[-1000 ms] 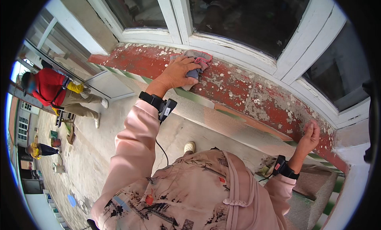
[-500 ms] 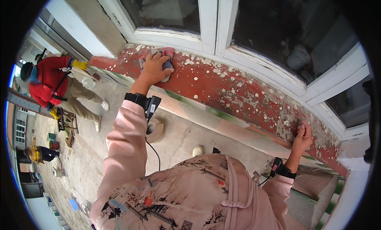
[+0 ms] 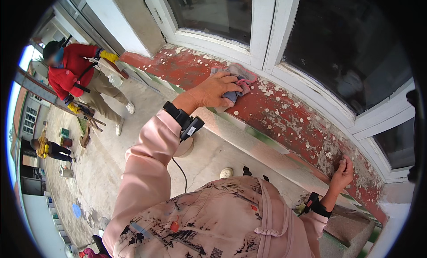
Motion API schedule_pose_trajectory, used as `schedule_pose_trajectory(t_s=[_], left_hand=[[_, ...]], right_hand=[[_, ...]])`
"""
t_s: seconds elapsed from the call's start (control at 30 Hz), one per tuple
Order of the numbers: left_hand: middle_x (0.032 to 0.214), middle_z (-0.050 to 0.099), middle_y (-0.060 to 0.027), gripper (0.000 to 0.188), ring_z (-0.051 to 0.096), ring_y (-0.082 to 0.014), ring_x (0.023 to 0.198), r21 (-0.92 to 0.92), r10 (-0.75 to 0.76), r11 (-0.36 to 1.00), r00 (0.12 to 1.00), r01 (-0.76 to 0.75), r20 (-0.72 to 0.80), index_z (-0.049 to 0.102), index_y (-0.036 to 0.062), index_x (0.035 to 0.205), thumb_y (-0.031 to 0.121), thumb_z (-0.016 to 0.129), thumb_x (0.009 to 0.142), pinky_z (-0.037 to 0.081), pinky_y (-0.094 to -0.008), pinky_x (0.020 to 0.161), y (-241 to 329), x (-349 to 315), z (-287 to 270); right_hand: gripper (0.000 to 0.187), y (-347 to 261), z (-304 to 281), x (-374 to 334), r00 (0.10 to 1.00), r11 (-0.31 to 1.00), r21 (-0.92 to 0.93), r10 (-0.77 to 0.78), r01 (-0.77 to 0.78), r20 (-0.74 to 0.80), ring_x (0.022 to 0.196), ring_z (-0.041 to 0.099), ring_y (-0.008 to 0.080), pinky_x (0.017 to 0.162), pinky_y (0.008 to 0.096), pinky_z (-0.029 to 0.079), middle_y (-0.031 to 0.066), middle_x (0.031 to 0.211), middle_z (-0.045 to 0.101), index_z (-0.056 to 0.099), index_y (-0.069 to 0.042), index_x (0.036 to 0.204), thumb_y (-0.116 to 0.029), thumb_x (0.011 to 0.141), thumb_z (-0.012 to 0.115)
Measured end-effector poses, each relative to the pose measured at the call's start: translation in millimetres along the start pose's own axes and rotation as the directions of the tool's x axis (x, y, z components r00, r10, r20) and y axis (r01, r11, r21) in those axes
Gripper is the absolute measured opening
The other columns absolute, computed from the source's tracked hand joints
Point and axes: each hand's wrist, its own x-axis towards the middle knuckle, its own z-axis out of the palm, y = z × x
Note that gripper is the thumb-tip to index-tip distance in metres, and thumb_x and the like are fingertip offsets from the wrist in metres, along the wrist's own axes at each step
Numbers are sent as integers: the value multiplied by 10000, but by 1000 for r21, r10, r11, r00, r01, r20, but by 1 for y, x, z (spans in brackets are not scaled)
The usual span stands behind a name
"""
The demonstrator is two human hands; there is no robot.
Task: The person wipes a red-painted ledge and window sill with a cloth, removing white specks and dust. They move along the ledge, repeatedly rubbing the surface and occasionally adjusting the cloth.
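Note:
My left hand (image 3: pixel 219 90) is closed over a crumpled grey and pink rag (image 3: pixel 238 82), pressed onto the red window sill (image 3: pixel 262 109). The sill's paint is worn, with pale spots and grey bare patches. Farther right, my right hand (image 3: pixel 342 172) rests at the sill's front edge with its fingers curled in. Whatever those fingers hold, if anything, is hidden. Each wrist wears a black strap with a small device.
White window frames (image 3: pixel 262 31) with dark glass rise behind the sill. To the left, a person in a red top (image 3: pixel 73 64) and yellow gloves stands by the sill's end. Another person (image 3: pixel 51 149) is farther off. A round pale container (image 3: pixel 181 147) sits below my left arm.
My left hand and the rag have moved right along the sill. My right hand stays near the same spot. The view has shifted slightly, and the person in red has turned a little.

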Motion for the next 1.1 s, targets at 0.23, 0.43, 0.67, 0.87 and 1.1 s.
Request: schedule_pose_trajectory(t_s=[0.23,0.43,0.67,0.87,1.1], left_hand=[[1367,482,-152,480,390,-336,1300,37,-217,976,976,217,8,587,151,1222,248,705,766,179,-443,1149,-112,-33,-51],[1195,607,-147,464,553,-340,1116,284,-288,902,943,325,-166,580,143,1238,293,665,807,400,-414,989,-229,-60,-65],[1283,549,-140,515,464,-326,1234,295,-463,827,877,479,-125,567,166,1268,452,612,843,279,-449,1056,-267,-70,-67],[1239,541,-120,491,453,-322,1220,281,-417,852,897,442,-148,563,145,1255,404,621,842,262,-427,1053,-198,-70,-51],[1286,500,-153,518,403,-400,1212,282,-287,892,924,354,-253,553,143,1267,295,684,789,304,-481,1048,-69,-52,-3]], right_hand=[[204,8,-1,1,998,995,-71,64,-66,-23,754,575,101,686,263,471,39,858,649,664,-23,1056,-152,965,535],[216,19,-4,4,998,997,-49,52,-54,-36,709,486,58,627,236,414,-9,792,596,666,-41,1082,-169,973,529],[196,19,-6,6,996,996,-16,87,-88,-35,706,491,57,635,220,417,-5,793,599,666,-50,1084,-151,967,546],[181,15,-2,6,996,996,-27,80,-81,-32,731,527,67,655,238,441,13,815,619,666,-44,1064,-133,959,548],[178,5,1,1,999,999,-29,-47,46,-11,725,539,79,647,246,449,20,828,630,669,-31,1045,-140,954,561]])
